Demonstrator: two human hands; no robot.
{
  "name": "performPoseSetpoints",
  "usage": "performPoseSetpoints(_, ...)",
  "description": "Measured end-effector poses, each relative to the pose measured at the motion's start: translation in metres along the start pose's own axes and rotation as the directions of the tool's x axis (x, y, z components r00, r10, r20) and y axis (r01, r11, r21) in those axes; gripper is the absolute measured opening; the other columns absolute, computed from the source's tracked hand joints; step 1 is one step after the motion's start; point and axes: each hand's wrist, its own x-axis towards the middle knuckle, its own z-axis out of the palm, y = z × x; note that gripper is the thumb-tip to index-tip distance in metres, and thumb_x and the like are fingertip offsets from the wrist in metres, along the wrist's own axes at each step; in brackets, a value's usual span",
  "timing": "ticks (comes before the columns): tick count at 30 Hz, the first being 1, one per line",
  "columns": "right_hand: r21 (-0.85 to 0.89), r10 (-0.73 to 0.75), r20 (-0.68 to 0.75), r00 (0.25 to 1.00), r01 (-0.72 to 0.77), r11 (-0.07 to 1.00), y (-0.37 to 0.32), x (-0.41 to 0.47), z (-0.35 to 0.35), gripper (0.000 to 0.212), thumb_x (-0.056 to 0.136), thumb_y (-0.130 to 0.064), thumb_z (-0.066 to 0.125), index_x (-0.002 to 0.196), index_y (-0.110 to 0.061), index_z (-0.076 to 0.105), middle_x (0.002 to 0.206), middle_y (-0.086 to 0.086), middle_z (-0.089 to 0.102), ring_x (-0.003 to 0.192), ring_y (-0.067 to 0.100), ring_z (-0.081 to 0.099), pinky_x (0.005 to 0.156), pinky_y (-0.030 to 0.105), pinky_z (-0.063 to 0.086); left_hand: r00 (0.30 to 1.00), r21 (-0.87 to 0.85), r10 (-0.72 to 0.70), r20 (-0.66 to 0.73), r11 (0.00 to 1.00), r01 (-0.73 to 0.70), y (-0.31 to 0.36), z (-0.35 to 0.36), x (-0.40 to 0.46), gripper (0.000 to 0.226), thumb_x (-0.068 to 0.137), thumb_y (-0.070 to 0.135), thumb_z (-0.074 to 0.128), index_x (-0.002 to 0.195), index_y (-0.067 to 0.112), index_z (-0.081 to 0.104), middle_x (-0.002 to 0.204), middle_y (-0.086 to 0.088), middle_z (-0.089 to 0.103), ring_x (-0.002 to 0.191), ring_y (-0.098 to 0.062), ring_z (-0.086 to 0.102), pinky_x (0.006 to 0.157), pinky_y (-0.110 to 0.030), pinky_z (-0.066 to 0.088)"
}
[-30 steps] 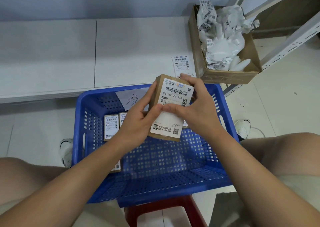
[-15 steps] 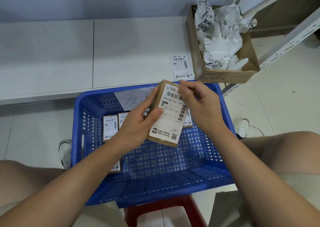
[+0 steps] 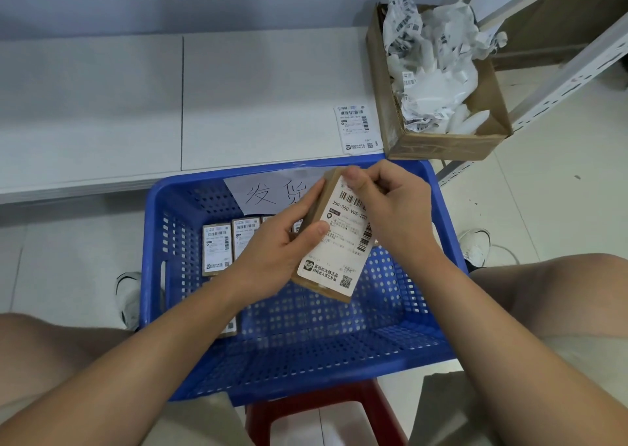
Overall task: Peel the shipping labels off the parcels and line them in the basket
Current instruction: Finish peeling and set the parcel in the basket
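While the left hand (image 3: pixel 272 258) wraps around the long left edge of a small brown parcel (image 3: pixel 331 235), thumb pressed on the label face and fingers curled behind, the right hand (image 3: pixel 390 214) is up at the parcel's top end with its thumb and fingers pinched together right at the upper right corner of the white shipping label (image 3: pixel 339 241). Can't really tell if the corner is lifted off the cardboard, the thumb hides it. The parcel is tilted, top leaning toward the upper middle of the frame, held above the blue basket (image 3: pixel 153 241) in the centre and not touching it.

Down on the basket floor toward the left there's a row of parcels with labels facing up (image 3: pixel 217 250), side by side along the back wall, partly hidden behind the left hand. Another one peeks out under the left forearm (image 3: pixel 229 326). A paper note with handwritten characters (image 3: pixel 268 192) is stuck on the basket's far rim.

The basket sits on a red stool (image 3: pixel 306 411) at the bottom of the frame, between the person's knees. Upper right there's a cardboard box (image 3: pixel 441 146) stuffed with crumpled white label scraps (image 3: pixel 431 72), and just to its left one loose label sheet (image 3: pixel 356 128) lies flat on the pale floor, near the box.
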Motion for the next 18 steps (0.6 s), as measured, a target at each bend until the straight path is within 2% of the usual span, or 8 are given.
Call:
performPoseSetpoints(2,-0.005,0.013,0.006,1.000,-0.013,1.000,0.000,0.000,0.000,0.020,0.095,-0.030,0.070,0.079,-0.017,0.069,0.069,-0.014,0.067,0.063,-0.002,0.062,0.056,0.014,0.045,1.000,-0.008,0.001,-0.016,1.000,-0.002,0.001,0.000,0.000,0.055,0.100,0.031,0.056,0.145,0.058,0.035,0.128,0.015,0.070,0.104,-0.015,0.075,0.071,-0.027,0.062)
performPoseSetpoints(3,0.016,0.027,0.051,0.998,-0.028,0.999,0.000,0.000,-0.001,0.007,0.095,-0.028,0.071,0.090,-0.022,0.071,0.080,-0.014,0.070,0.070,-0.002,0.065,0.061,0.015,0.049,0.999,-0.017,0.001,-0.037,1.000,-0.002,0.002,0.000,0.001,0.053,0.102,0.029,0.054,0.143,0.058,0.036,0.126,0.013,0.071,0.101,-0.013,0.076,0.068,-0.025,0.061)
performPoseSetpoints(4,0.041,0.047,0.112,0.993,-0.052,0.998,0.001,0.000,-0.003,0.014,0.093,-0.026,0.073,0.106,-0.027,0.070,0.094,-0.013,0.072,0.081,0.000,0.068,0.065,0.018,0.054,0.998,-0.032,-0.001,-0.066,0.999,-0.001,0.003,0.000,0.001,0.052,0.104,0.027,0.053,0.143,0.058,0.038,0.123,0.011,0.072,0.099,-0.012,0.076,0.066,-0.024,0.060)
performPoseSetpoints(6,0.088,0.072,0.254,0.965,-0.098,0.991,0.003,0.000,-0.007,0.057,0.084,-0.023,0.081,0.133,-0.030,0.054,0.116,-0.009,0.067,0.101,0.006,0.069,0.075,0.026,0.060,0.991,-0.075,-0.013,-0.131,0.997,0.003,0.004,-0.004,0.003,0.051,0.106,0.027,0.051,0.148,0.054,0.039,0.117,0.012,0.075,0.096,-0.012,0.077,0.064,-0.023,0.060)
performPoseSetpoints(8,0.139,0.079,0.323,0.943,-0.130,0.982,0.004,0.000,-0.009,0.074,0.077,-0.018,0.086,0.139,-0.021,0.047,0.124,-0.005,0.065,0.111,0.007,0.067,0.083,0.031,0.061,0.987,-0.106,-0.024,-0.157,0.994,0.007,0.004,-0.009,0.005,0.052,0.107,0.028,0.050,0.153,0.049,0.038,0.120,0.017,0.074,0.100,-0.015,0.076,0.066,-0.025,0.061)
performPoseSetpoints(11,0.271,0.046,0.275,0.960,-0.123,0.955,0.003,0.003,-0.010,0.037,0.085,-0.009,0.078,0.117,-0.009,0.059,0.115,0.005,0.073,0.105,0.019,0.073,0.081,0.039,0.063,0.991,-0.125,-0.027,-0.131,0.992,0.010,0.006,-0.012,0.004,0.052,0.107,0.027,0.049,0.153,0.049,0.039,0.125,0.014,0.073,0.104,-0.017,0.076,0.069,-0.027,0.062)
performPoseSetpoints(14,0.275,-0.002,0.204,0.979,-0.055,0.960,0.003,0.008,-0.015,0.005,0.095,-0.015,0.068,0.098,-0.013,0.066,0.094,0.007,0.077,0.094,0.027,0.075,0.077,0.044,0.063,0.995,-0.134,-0.018,-0.098,0.991,0.004,0.006,-0.013,0.003,0.054,0.103,0.031,0.052,0.152,0.049,0.039,0.127,0.014,0.072,0.107,-0.018,0.075,0.071,-0.028,0.062)
performPoseSetpoints(18,0.214,0.022,0.124,0.992,-0.048,0.976,0.009,0.010,-0.013,0.024,0.101,-0.026,0.062,0.082,-0.011,0.064,0.085,0.020,0.073,0.086,0.042,0.072,0.073,0.063,0.057,0.998,-0.126,-0.013,-0.066,0.992,0.004,0.006,-0.014,0.003,0.061,0.095,0.037,0.055,0.152,0.049,0.038,0.129,0.016,0.071,0.107,-0.018,0.075,0.071,-0.029,0.063)
